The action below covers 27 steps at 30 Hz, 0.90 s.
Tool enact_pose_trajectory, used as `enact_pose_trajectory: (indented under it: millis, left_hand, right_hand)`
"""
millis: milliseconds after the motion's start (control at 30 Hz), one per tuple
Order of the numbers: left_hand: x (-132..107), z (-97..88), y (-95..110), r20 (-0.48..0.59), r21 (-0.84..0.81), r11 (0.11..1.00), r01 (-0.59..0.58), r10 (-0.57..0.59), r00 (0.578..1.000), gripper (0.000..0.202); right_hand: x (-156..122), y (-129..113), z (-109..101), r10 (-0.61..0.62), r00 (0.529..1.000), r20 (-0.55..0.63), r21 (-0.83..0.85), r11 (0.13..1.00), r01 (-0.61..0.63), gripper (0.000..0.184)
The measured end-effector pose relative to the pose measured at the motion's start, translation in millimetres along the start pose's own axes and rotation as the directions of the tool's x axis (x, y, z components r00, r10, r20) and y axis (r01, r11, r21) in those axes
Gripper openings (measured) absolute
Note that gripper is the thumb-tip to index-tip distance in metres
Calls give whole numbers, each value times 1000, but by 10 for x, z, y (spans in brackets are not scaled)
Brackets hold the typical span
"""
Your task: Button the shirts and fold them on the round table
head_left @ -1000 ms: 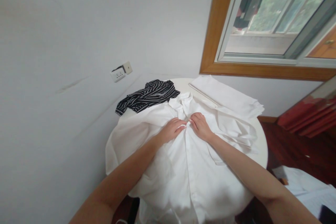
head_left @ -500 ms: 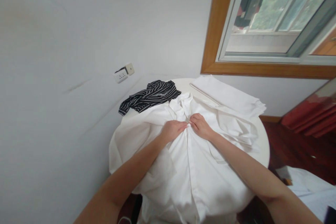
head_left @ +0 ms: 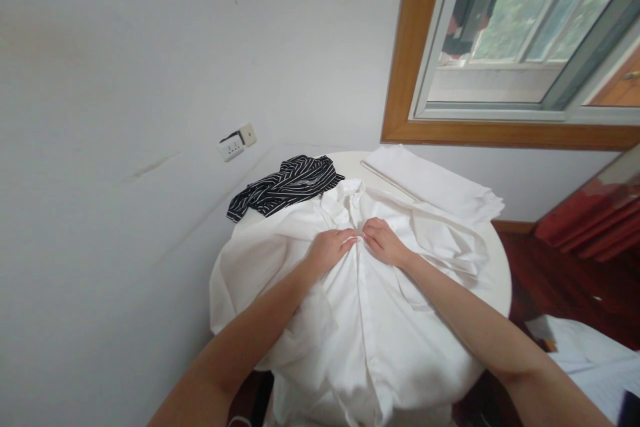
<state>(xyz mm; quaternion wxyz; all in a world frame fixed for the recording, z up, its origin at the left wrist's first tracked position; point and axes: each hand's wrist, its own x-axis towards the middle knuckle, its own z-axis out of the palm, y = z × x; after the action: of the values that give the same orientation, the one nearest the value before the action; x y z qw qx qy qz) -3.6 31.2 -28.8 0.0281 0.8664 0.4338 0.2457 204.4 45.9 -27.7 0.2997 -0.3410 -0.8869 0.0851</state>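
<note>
White-walled corner, round white table (head_left: 500, 273) under a wood-framed window (head_left: 405, 80): you lean over a white button-front shirt (head_left: 370, 347) spread face-up across the tabletop, its hem spilling over the near edge. Your left hand (head_left: 330, 248) and right hand (head_left: 384, 242) meet at the shirt's chest, just below the collar (head_left: 350, 197). Each has its fingers curled narrow, pinching the fabric at the front placket (head_left: 367, 307), and the fingertips all but touch. Whether a button sits between them is too small to tell. Below your hands the placket runs shut in a straight line toward you, so the lower front looks done. Above them the collar is open and rumpled, and a bunched sleeve (head_left: 450, 247) lies to your right; that looks like the part left. Beyond the shirt, a black-and-white striped garment (head_left: 287, 185) lies crumpled at the table's far left edge, and a folded white cloth (head_left: 435, 183) rests at the far right. On the wall to the left sits a white wall socket (head_left: 231, 145).
</note>
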Motion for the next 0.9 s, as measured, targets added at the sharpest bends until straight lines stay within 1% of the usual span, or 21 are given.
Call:
enact_pose_trajectory:
  millis: [200,300,367,467,633,700,733,833,867,900]
  left_hand:
    - [1,41,-73,6,52,991,-125,124,992,33]
    - [-3,15,-69,23,122,974,-190,188,982,35]
    - [-4,-10,-52,29,159,966,-206,204,979,36]
    - [1,-23,-29,-4,162,972,-171,173,985,36]
    - [15,-4,-24,-64,91,989,-118,124,990,35]
    - [10,-13,-57,-99,48,995,-84,88,991,35]
    - [6,-22,-84,-132,26,998,-49,52,990,35]
    - [8,-57,-180,-221,2,998,55,-53,974,35]
    - [16,-66,-205,-218,16,998,61,-56,974,35]
    - [30,-73,-221,-194,39,998,44,-36,980,34]
  right_hand:
    - [-14,3,18,-5,1000,-1,-8,1000,5,29]
    - [-17,-4,7,-7,1000,3,-16,1000,7,28]
    - [-18,-16,-3,-1,1000,-1,-21,1000,1,26]
    - [-9,-44,-9,15,1000,-23,-37,999,-15,26]
    - [10,-94,-14,15,997,-74,-58,998,-19,30]
    - [-4,-87,-35,4,997,-76,-61,998,-9,34]
    - [-16,-74,-49,0,997,-78,-59,998,-5,36]
    - [-53,1,-86,37,992,-119,-53,998,-43,39]
    - [-55,32,-92,60,988,-139,-64,996,-69,39]
    - [-49,60,-93,81,985,-155,-86,992,-95,37]
